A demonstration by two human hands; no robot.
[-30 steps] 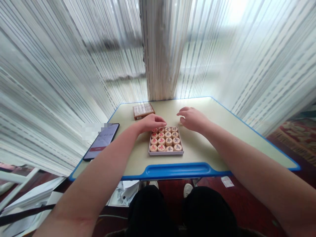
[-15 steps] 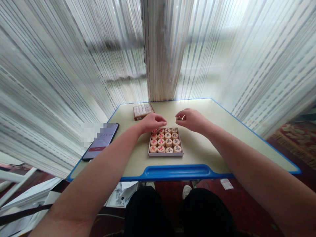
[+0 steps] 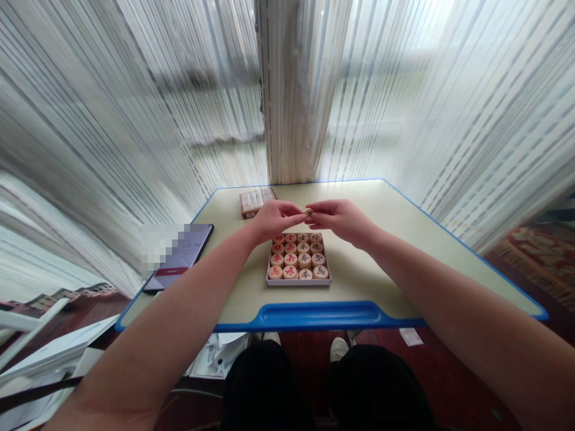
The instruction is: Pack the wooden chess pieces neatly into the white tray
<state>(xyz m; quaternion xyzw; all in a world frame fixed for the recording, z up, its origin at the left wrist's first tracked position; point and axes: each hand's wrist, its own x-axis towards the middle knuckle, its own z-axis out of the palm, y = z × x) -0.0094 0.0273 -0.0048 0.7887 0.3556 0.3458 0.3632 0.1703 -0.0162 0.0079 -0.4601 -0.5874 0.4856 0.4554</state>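
A small white tray (image 3: 298, 282) on the cream desk (image 3: 395, 239) holds several round wooden chess pieces (image 3: 297, 260) marked in red and black. Just above its far edge both my hands meet. Between their fingertips is one wooden chess piece (image 3: 309, 212). My right hand (image 3: 344, 219) pinches it from the right. My left hand (image 3: 272, 220) touches it from the left with thumb and forefinger closed.
A brown box lid (image 3: 254, 201) lies at the desk's far left. A phone (image 3: 179, 256) rests on the left edge. The desk has a blue rim with a pen groove (image 3: 318, 314) at the front. Striped curtains hang close behind and beside.
My right hand lifted a piece from the desk and carried it left. My left hand rose from the tray's far corner to meet it. The camera tilted slightly.
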